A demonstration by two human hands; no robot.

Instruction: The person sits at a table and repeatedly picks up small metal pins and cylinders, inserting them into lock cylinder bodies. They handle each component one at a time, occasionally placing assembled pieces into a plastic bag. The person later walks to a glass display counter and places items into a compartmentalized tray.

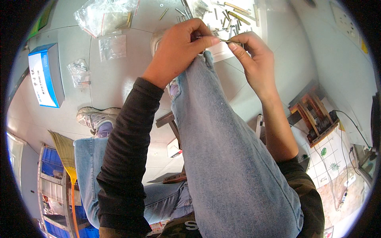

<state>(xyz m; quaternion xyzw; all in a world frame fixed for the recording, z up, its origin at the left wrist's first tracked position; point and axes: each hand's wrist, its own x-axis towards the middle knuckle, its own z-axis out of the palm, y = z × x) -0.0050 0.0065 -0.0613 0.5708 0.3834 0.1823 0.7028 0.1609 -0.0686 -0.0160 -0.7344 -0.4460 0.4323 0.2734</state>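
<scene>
Both my hands meet above my raised knee, in front of a white sheet or tray (260, 37) strewn with metal parts. Between them runs a thin, brass-coloured metal rod (224, 41); its exact kind is too small to make out. My left hand (180, 47) is closed, thumb and index finger pinching the rod's left end. From the other side my right hand (256, 57) grips the right end between thumb and fingertips. Several bolts and pins (232, 25), some silver and some brass-coloured, lie loose just beyond the fingers.
Clear plastic bags (104, 18) lie on the floor at the far left, near a small bag of metal parts (80, 72). A blue-and-white box (47, 75) stands left of them. Lower left are a broom (63, 152) and a metal shelf (51, 190) with blue bins.
</scene>
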